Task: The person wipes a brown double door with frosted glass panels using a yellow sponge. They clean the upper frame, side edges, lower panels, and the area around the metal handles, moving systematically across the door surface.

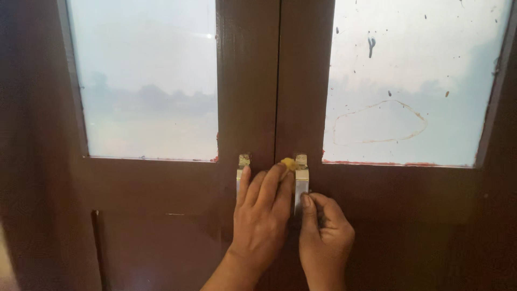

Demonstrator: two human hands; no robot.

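Two bare hands in shot, coming up from six o'clock. The left hand point(262, 207) shows its back to the camera, four fingers side by side, knuckles and tendons ridged, nails short and plain. No ring, no watch, no glove, and the wrist runs bare to the bottom edge with no sleeve or cuff showing. At four o'clock of it, the right hand point(325, 231), also bare: short unpainted thumbnail, creased knuckles, nothing worn on fingers or wrist. No bands or markings on either.
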